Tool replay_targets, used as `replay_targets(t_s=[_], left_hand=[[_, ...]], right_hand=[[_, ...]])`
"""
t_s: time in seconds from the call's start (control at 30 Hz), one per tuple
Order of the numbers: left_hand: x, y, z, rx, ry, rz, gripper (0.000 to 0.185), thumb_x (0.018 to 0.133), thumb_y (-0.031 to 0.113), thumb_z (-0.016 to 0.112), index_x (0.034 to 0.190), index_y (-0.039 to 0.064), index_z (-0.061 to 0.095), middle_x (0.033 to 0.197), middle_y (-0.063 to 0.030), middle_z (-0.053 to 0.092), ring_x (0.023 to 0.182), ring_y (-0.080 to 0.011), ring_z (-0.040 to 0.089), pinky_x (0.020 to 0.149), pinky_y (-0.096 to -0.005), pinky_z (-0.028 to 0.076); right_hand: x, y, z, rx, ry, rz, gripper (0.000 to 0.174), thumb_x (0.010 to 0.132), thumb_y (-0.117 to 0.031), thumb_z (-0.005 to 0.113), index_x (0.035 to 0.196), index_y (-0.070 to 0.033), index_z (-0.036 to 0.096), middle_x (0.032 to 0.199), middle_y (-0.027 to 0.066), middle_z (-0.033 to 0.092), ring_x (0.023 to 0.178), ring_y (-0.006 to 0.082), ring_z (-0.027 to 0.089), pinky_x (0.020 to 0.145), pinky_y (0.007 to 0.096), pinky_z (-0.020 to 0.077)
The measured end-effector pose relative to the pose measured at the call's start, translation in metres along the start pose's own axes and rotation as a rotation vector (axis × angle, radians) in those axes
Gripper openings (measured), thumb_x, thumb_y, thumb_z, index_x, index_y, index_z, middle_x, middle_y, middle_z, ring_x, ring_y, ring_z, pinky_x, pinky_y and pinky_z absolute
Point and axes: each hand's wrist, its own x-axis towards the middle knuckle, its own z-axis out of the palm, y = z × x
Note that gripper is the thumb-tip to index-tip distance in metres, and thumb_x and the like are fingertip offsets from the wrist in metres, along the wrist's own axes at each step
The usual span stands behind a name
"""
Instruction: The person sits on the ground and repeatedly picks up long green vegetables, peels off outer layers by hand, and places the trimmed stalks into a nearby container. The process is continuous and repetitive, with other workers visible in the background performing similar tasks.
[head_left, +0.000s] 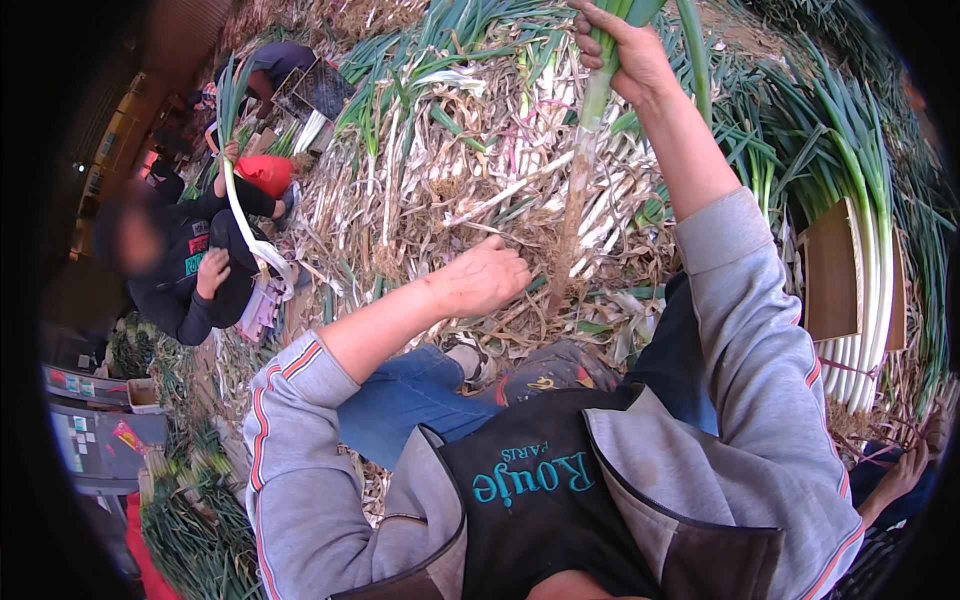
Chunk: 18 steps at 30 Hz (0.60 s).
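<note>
My right hand (626, 56) grips the green leaves of a long leek or large green onion (592, 112). Its lower stem, coated in brown soil or dry skin, hangs down towards my lap, roots lowest. My left hand (484, 277) is to the left of that stem, back up, with the fingers curled and their tips hidden; whether it holds anything cannot be told. Under both hands lies a thick layer of white stalks and dry peeled skins (465, 187).
At left a co-worker (195, 255) holds a long green onion (244, 217); another bends near a dark crate (322, 86). At right, a bundle of white-stemmed onions (874, 285) rests by cardboard (832, 277), with another person's hand (904, 469) below. More onions (199, 532) lie lower left.
</note>
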Motion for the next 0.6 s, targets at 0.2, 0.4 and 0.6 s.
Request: replay_targets(t_s=[0.2, 0.4, 0.6], left_hand=[[0.038, -0.048, -0.024, -0.092, 0.658, -0.262, 0.027, 0.069, 0.011, 0.065, 0.093, 0.004, 0.054, 0.076, -0.0092, 0.055, 0.065, -0.0235, 0.056, 0.058, -0.0311, 0.046], [0.081, -0.046, -0.028, -0.163, 0.829, -0.372, 0.033, 0.069, 0.017, 0.066, 0.096, 0.006, 0.053, 0.078, -0.0092, 0.056, 0.066, -0.0242, 0.057, 0.058, -0.0308, 0.047], [0.088, -0.046, -0.012, -0.142, 0.997, -0.258, 0.011, 0.07, 0.005, 0.062, 0.081, 0.003, 0.059, 0.081, -0.0081, 0.056, 0.066, -0.0228, 0.057, 0.057, -0.0299, 0.047]], right_hand=[[-0.005, 0.011, 0.013, -0.024, 0.01, -0.001, 0.013, 0.081, -0.017, 0.056, 0.085, -0.005, 0.052, 0.066, 0.0021, 0.05, 0.048, 0.0107, 0.044, 0.041, 0.0221, 0.0344], [-0.006, 0.011, 0.015, -0.015, -0.047, -0.069, 0.018, 0.081, -0.013, 0.055, 0.094, 0.0, 0.053, 0.071, 0.0028, 0.051, 0.055, 0.0099, 0.046, 0.045, 0.0215, 0.0355], [-0.002, 0.011, 0.008, -0.003, 0.024, -0.096, 0.013, 0.078, -0.011, 0.059, 0.086, -0.002, 0.053, 0.069, 0.004, 0.053, 0.053, 0.0119, 0.049, 0.043, 0.0236, 0.0373]])
